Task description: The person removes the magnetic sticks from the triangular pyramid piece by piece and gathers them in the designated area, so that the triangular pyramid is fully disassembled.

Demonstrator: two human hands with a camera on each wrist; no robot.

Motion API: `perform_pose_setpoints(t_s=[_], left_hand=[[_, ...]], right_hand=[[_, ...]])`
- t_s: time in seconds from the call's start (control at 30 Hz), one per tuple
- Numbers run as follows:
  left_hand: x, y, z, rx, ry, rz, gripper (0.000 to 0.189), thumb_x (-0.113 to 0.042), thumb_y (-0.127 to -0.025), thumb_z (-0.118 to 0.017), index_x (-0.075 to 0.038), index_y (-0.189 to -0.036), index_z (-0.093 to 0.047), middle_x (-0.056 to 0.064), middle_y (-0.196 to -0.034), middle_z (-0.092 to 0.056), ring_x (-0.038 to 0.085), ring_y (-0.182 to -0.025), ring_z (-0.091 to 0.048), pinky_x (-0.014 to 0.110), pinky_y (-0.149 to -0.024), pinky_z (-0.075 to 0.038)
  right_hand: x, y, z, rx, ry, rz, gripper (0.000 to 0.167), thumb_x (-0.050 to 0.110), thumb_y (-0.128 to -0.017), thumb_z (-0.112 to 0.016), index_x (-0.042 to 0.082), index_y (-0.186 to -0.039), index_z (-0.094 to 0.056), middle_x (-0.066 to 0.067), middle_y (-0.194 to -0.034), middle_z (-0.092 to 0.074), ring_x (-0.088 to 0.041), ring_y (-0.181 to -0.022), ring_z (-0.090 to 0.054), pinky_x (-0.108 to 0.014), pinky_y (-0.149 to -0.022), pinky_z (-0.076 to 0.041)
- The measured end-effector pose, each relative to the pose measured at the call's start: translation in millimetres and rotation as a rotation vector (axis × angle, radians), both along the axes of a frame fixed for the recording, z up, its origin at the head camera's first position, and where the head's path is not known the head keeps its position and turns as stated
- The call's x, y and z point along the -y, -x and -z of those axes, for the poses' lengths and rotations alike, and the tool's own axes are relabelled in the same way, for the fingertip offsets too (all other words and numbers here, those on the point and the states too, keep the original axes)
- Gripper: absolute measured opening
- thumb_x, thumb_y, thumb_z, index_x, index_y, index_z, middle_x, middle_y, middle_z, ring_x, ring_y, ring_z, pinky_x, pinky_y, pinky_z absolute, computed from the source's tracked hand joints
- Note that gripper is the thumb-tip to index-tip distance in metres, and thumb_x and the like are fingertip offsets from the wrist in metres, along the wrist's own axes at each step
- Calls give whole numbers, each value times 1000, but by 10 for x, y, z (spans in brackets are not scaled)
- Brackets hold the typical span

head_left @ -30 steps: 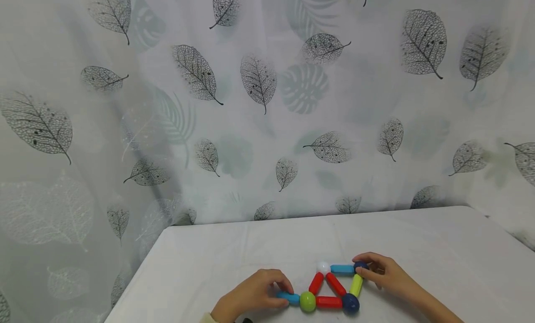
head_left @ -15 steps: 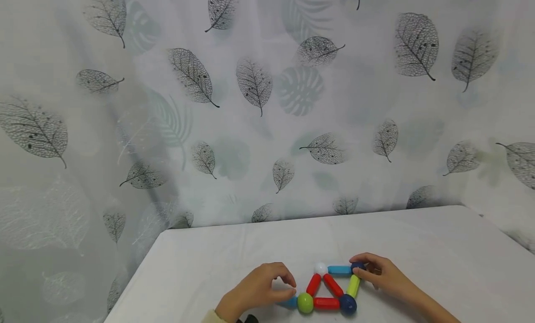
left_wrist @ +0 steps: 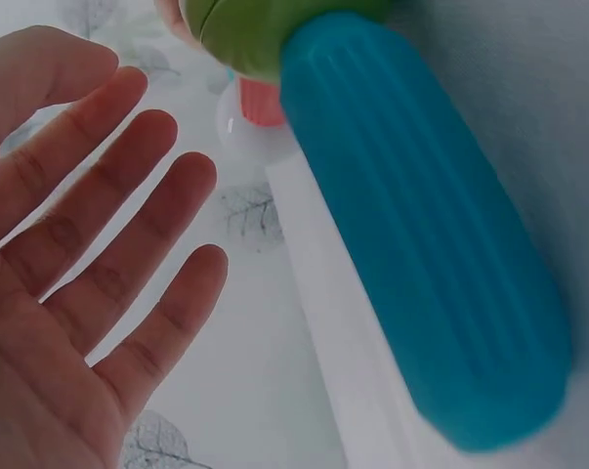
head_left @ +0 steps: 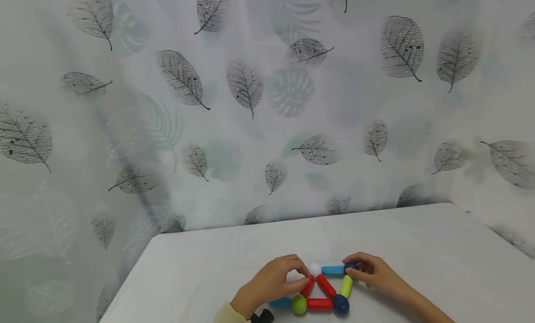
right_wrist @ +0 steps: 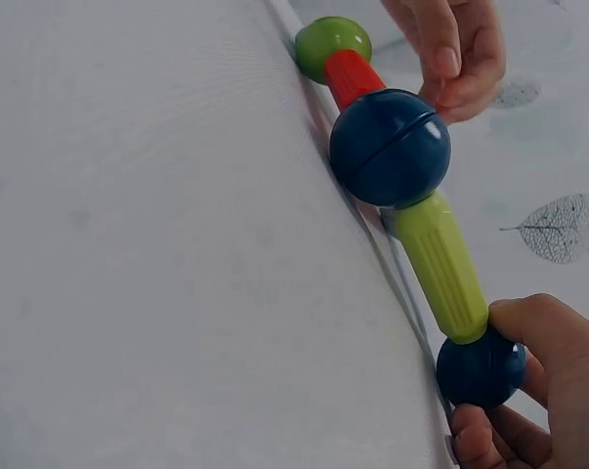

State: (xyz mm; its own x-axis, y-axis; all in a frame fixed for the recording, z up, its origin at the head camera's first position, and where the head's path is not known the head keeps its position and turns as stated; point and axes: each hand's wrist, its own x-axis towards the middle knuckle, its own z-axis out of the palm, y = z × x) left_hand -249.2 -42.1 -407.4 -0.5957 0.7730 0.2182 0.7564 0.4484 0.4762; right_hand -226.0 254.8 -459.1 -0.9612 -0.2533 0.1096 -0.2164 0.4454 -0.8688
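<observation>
At the left, the blue rod point(left_wrist: 426, 234) lies on the tabletop point(head_left: 200, 267) with one end against the green ball point(head_left: 298, 304); its outer end carries no ball, so I judge that end unfinished. My left hand point(head_left: 273, 281) hovers over this side, its fingers relaxed, thumb tip just beside the forefinger, gripping nothing. They are right by the left red rod point(head_left: 307, 288); whether they touch it, or whether it meets the white ball point(head_left: 314, 269), I cannot tell.

Next come the slanted red rod point(head_left: 326, 286) and the lower red rod point(head_left: 320, 304), both running to the near dark-blue ball point(head_left: 341, 304). The upper blue rod point(head_left: 332, 271) and the yellow-green rod point(head_left: 346, 286) meet at the far dark-blue ball point(right_wrist: 478, 371), which I clamp between the fingers of my right hand point(head_left: 378, 274). I take this right side as joined up, most of the figure being done.

For room, the tabletop is bare left of my wrist. Beyond the pieces a bare stretch runs to the back edge, where the leaf-print curtain point(head_left: 251, 151) hangs. Right of my arm there is open surface out to the sloping side edge.
</observation>
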Motion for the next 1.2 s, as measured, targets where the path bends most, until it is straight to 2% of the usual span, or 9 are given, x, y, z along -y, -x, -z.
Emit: perform_pose_setpoints(t_s=[0.2,0.43,0.6,0.8,1.07,1.2], left_hand=[[-141,58,12,26,23,0,12,-26,-96,-63,-20,-105,-68,-13,-107,-59,2,-99,-57,21,-90,-48],[-304,120,-27,97,76,1,20,-29,-95,-65,-18,-111,-67,-9,-112,-59,2,-102,-55,21,-93,-46],[-413,169,-26,102,121,8,25,-30,-94,-66,-17,-116,-66,-6,-115,-59,4,-105,-55,21,-94,-46],[-458,197,-80,121,185,27,30,-28,-94,-66,-16,-120,-64,-4,-115,-59,4,-105,-54,20,-92,-46],[-554,198,-184,81,223,71,29,-27,-94,-65,-14,-121,-64,-3,-117,-61,6,-108,-56,21,-92,-46],[-643,231,-201,70,242,85,27,-28,-94,-66,-15,-118,-67,-5,-115,-62,5,-107,-57,19,-90,-46]], right_hand=[[-9,9,23,-44,12,-26,34,21,-95,-64,-3,-118,-61,-8,-100,-62,-8,-66,-51,-24,-49,-45],[17,-16,17,-49,27,-22,34,21,-94,-65,-3,-118,-62,-9,-101,-63,-8,-67,-52,-24,-50,-46],[41,-35,14,-42,36,-27,34,21,-94,-65,-4,-118,-61,-6,-97,-62,-8,-67,-52,-23,-51,-45],[36,-45,4,-51,38,-12,34,21,-94,-65,-4,-117,-61,-6,-95,-60,-8,-65,-50,-23,-50,-45],[16,-28,22,-54,44,-17,33,20,-95,-64,-2,-118,-62,-8,-96,-61,-9,-65,-51,-23,-50,-45],[17,-26,36,-53,56,-30,32,20,-95,-64,-2,-117,-62,-9,-98,-62,-8,-65,-52,-23,-51,-45]])
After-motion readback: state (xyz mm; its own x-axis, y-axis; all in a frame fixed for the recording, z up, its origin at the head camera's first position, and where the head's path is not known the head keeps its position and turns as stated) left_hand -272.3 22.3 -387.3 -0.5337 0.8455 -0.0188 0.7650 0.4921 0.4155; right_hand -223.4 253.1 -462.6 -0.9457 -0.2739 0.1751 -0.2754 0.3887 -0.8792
